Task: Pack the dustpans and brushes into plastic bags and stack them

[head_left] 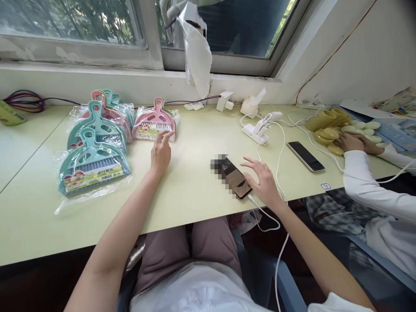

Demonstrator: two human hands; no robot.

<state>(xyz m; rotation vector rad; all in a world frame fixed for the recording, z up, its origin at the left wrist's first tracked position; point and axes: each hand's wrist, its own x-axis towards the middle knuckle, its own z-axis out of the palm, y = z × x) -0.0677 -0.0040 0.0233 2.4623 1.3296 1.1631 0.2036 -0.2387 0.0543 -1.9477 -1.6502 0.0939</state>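
My left hand (161, 152) is at the front edge of a pink dustpan and brush set (156, 118) in clear wrap, its fingertips overlapping the package's lower right corner. The fingers reach forward, loosely bent, and grip nothing; whether they touch the wrap I cannot tell. To its left are several more wrapped dustpan sets, teal and pink, the nearest a teal one (94, 167) with a printed label. My right hand (261, 180) is spread open beside a dark phone (236, 178) with a white cable plugged in; it holds nothing.
A white power strip (255, 133) with plugs and cables lies behind the phone. Another phone (305, 157) rests to the right. Farther right, a co-worker's hands (352, 143) are at yellow and pale rounded items. A coil of wire (24, 100) sits at the back left.
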